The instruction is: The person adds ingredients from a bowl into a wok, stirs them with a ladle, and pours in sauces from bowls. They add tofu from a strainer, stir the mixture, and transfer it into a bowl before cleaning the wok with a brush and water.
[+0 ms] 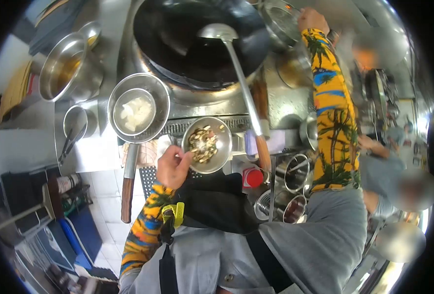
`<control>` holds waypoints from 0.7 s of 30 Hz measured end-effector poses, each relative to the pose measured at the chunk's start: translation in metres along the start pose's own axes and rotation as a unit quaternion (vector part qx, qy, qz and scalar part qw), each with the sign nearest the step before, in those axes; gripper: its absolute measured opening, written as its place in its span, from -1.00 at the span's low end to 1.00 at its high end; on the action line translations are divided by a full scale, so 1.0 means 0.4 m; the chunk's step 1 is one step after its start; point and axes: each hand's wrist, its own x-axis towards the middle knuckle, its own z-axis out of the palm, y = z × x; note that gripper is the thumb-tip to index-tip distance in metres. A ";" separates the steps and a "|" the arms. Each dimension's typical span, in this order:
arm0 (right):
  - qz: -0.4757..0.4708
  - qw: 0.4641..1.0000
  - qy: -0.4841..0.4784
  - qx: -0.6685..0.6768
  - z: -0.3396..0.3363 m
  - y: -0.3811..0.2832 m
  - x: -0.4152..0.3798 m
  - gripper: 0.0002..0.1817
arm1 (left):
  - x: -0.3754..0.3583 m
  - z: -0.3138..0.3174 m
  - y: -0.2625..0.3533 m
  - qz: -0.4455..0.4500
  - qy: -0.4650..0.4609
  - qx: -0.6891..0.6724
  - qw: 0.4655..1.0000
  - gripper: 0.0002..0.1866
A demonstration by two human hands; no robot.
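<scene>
My left hand pinches the rim of a small steel bowl in front of my body. Chopped brownish and pale pieces with a white heap lie in it. My right arm is stretched far to the upper right. There my right hand is closed beside a round metal pan; what its fingers hold is hidden. A dark wok sits on the stove ahead. Across its edge rests a wok ladle with a wooden handle, untouched by either hand.
Left of the bowl, a wooden-handled metal pan carries a smaller bowl of white food. A large steel pot and a small cup with tongs stand farther left. Metal containers and a red lid are at right. Other people stand beyond.
</scene>
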 end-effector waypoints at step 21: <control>0.500 0.585 0.005 0.639 -0.548 0.066 -1.401 -0.76 | 0.166 0.003 -0.682 0.129 -0.286 0.617 0.722 -0.55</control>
